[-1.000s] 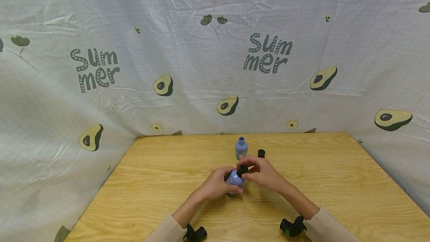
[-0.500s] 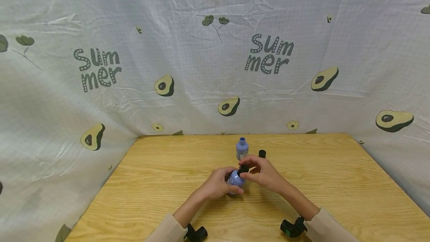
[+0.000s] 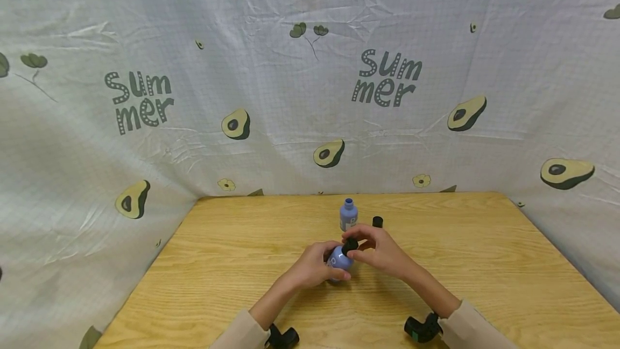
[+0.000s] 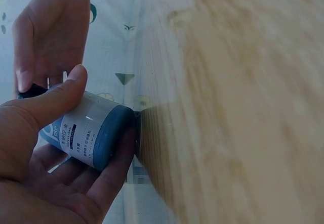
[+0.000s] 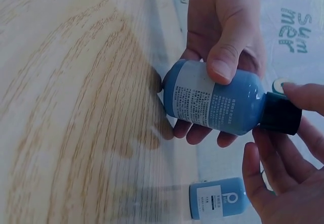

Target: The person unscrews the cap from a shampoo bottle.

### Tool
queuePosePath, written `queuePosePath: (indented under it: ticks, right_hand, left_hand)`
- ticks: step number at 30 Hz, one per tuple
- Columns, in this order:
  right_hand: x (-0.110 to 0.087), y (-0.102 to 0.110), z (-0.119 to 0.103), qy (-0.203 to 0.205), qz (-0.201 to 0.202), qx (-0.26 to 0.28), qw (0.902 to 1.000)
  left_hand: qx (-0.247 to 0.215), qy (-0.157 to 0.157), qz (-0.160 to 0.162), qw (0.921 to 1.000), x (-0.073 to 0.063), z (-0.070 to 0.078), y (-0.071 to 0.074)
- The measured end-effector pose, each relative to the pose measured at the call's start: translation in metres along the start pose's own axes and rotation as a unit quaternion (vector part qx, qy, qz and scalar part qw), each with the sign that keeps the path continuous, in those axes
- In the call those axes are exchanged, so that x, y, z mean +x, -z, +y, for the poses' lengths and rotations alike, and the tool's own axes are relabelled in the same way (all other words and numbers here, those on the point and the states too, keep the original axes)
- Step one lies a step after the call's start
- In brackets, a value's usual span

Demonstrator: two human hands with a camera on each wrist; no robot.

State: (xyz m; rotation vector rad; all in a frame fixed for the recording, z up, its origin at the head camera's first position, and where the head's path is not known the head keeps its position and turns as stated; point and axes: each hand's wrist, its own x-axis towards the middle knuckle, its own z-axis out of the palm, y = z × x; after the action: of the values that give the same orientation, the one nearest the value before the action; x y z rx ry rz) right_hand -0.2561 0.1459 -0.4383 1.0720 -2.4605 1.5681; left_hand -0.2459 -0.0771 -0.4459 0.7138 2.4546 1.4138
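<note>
My left hand [image 3: 312, 265] grips a small periwinkle-blue bottle [image 3: 340, 260] round its body, just over the wooden table, thumb on the near side. The bottle leans right, and its white printed label [image 4: 83, 128] shows in the left wrist view. At the bottle's neck, my right hand [image 3: 380, 249] pinches a black cap [image 5: 282, 114] between thumb and fingers. The cap sits on the neck; whether it is tight I cannot tell. Behind the hands stands a second blue bottle [image 3: 348, 215], upright and uncapped, its lower edge partly hidden by the right hand.
A loose black cap [image 3: 377, 222] stands on the table [image 3: 232, 246] just beyond the right hand, its lower part hidden. Behind the table's back edge hangs a pale cloth [image 3: 271, 79] printed with avocados. Black devices [image 3: 422, 327] are strapped at both wrists.
The right fingers shift very slightly on the cap, while both hands and the bottle keep their place. The head view sways a little.
</note>
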Motion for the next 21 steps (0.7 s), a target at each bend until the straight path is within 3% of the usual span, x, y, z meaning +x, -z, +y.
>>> queuePosePath:
  ticks: [7,21]
  right_hand:
    - [-0.0004,-0.0003,-0.0012,-0.029,0.014,-0.004,0.9995]
    - [0.0003,0.0001,-0.0011,-0.003,-0.008,0.005,1.0000]
  left_hand:
    - [0.000,-0.001,0.001,1.0000,0.0004,0.0000,-0.0002]
    - [0.006,-0.002,0.004,1.0000,0.0008,-0.0016,-0.0007]
